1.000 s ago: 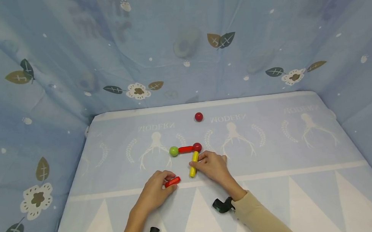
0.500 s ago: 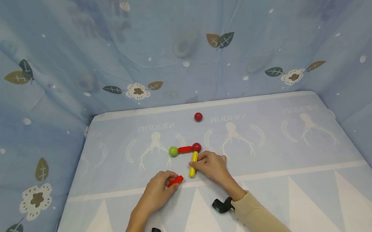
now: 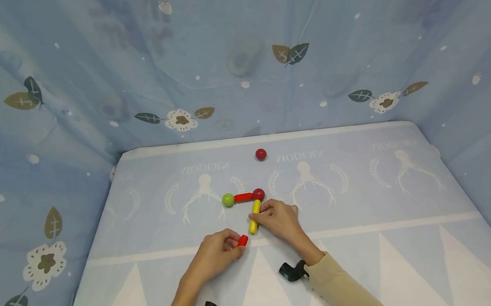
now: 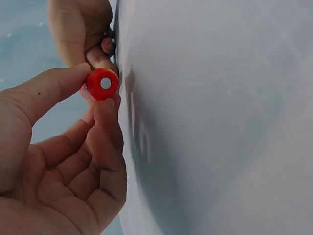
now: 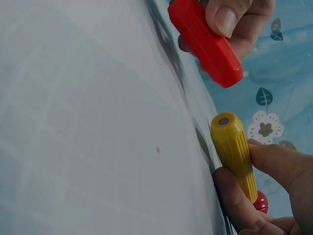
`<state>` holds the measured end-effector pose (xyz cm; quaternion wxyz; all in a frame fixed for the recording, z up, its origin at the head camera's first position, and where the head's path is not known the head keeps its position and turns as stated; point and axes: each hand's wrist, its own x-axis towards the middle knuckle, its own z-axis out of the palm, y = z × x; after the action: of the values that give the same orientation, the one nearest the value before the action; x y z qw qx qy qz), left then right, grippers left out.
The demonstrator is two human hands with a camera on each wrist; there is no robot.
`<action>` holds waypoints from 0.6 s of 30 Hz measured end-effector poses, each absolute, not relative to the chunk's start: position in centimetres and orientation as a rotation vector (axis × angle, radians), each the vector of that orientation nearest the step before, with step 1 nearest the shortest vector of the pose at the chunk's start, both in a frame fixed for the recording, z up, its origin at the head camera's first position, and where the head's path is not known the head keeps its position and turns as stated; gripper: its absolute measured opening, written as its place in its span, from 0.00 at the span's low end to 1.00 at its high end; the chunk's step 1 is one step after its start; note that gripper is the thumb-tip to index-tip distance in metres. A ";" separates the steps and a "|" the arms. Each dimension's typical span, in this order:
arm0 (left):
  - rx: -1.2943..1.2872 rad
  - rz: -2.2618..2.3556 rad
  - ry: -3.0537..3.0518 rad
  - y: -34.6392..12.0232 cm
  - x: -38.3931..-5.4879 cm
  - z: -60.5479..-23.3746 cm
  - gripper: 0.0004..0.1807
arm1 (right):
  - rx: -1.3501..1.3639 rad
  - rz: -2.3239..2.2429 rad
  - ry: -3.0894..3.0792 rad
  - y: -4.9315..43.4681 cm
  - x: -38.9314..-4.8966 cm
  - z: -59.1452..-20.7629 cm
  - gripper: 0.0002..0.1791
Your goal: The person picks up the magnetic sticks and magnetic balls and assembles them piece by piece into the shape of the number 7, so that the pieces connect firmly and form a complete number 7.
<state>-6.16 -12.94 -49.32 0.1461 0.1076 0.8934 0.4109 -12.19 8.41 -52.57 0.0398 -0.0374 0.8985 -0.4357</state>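
You seem to be at the step of joining sticks and balls: your right hand [image 3: 280, 218] pinches the yellow stick [image 5: 234, 154], whose one o'clock end appears to meet the dark red ball [image 3: 258, 194], while your left hand [image 3: 213, 253] pinches a red stick [image 5: 208, 46] just off the yellow's near end, at seven o'clock. From that ball, another red stick [image 3: 243, 197] runs towards nine o'clock to the green ball [image 3: 228, 200]; a loose red ball [image 3: 261, 154] lies apart at twelve. The next move likely calls for aligning both held ends. MODERN reads upside down on the cloth [image 3: 368, 194]; no lettering is legible on the sticks.
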 end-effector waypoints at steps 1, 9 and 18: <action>0.308 1.194 2.557 -12.9 -6.2 -49.4 0.11 | -0.116 -1.337 2.755 8.4 -12.2 -52.6 0.18; 0.322 1.203 2.515 -12.1 -6.7 -49.8 0.12 | -0.119 -1.354 2.756 8.4 -12.2 -52.8 0.18; 0.319 1.197 2.492 -11.6 -7.1 -49.8 0.12 | -0.109 -1.339 2.755 8.4 -12.2 -52.7 0.18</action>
<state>-7.09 -11.59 -49.84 0.1785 0.1129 0.8811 0.4232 -12.20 8.36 -52.65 0.0382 -0.0355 0.8981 -0.4367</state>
